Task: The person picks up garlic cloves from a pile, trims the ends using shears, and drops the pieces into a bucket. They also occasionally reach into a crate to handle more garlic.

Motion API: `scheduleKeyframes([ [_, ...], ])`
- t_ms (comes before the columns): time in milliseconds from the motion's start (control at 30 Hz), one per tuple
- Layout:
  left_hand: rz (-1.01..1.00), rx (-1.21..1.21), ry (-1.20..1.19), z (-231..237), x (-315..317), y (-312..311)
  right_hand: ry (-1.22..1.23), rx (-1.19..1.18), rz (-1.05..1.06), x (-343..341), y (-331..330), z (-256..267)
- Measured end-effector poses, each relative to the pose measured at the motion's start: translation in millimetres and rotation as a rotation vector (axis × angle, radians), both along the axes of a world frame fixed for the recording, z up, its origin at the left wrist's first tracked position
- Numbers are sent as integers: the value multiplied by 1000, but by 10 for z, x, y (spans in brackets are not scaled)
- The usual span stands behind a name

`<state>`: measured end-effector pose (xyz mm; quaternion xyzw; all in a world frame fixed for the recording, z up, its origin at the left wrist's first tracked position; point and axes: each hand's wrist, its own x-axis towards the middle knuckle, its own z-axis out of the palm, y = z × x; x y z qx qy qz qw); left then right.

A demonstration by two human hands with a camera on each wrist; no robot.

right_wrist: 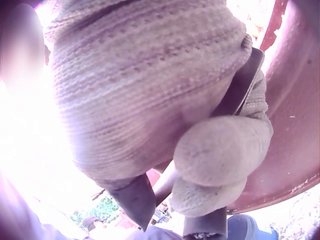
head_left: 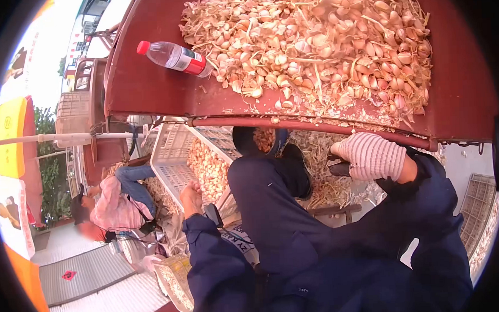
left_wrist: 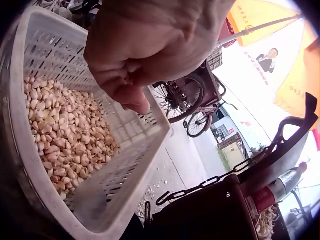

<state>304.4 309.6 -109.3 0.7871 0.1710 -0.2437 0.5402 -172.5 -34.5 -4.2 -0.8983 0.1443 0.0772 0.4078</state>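
My bare left hand (head_left: pixel 191 199) is over the side of a white plastic crate (head_left: pixel 169 141), which holds a heap of peeled-looking garlic cloves (left_wrist: pixel 70 132). Its fingers curl in towards the palm, and nothing shows between them. The right hand (head_left: pixel 370 156), in a striped knitted glove, is just below the front rim of a red metal cart bed. Its gloved fingertips (right_wrist: pixel 220 150) curl round a dark strip-like thing (right_wrist: pixel 240 87), whose kind is mostly hidden by the glove. Dark pieces also stick out beneath the fingers.
A big heap of garlic cloves and dry skins (head_left: pixel 312 49) covers the red cart bed (head_left: pixel 148 99). A red-capped bottle (head_left: pixel 174 57) lies beside it. Between my knees and the cart is a dark bucket (head_left: pixel 260 140). A seated person (head_left: pixel 122 199) is at left.
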Motion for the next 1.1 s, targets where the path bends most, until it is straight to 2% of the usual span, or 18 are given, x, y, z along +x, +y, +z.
scheduleKeyframes([
  [33,-14,-109,26,91,-51,40,-55,-67,17,-1,17,-17],
  [133,-39,-360,87,369,-312,-9,53,-54,25,48,42,42],
  [267,-41,-424,97,637,-450,220,12,-32,51,115,100,-4],
  [333,-160,-424,137,737,-445,490,61,-34,78,184,135,87],
  [400,-153,-223,117,953,-573,776,126,-46,83,215,170,136],
  [467,-303,333,75,1066,-783,1092,-33,8,67,200,190,46],
  [500,-538,577,76,1089,-887,1368,-46,-7,80,193,187,31],
  [533,-608,825,299,966,-882,1661,-59,-24,89,204,177,41],
  [567,-831,1017,459,954,-990,1806,-91,4,50,214,165,87],
  [600,-1169,1382,427,1184,-1301,1450,-129,35,18,228,159,126],
  [633,-1291,1531,375,839,-1015,1984,-164,37,-13,234,151,124],
  [667,-1417,1466,122,796,-937,1999,-202,45,-34,241,144,111],
  [733,-1252,1201,-203,1087,-1031,1161,-208,19,-49,230,116,94],
  [800,-1202,952,-563,1379,-1219,100,-279,27,-104,247,107,94],
  [867,-1108,588,-762,1433,-1407,-855,-288,47,-120,247,60,127],
  [933,-1178,266,-851,1487,-1738,-1745,-269,24,-147,244,18,103],
  [1000,-1394,107,-1071,1494,-2045,-2433,-291,31,-172,216,-41,78],
  [1100,-1469,149,-1232,1132,-2005,-2924,-343,16,-289,136,-118,19],
])
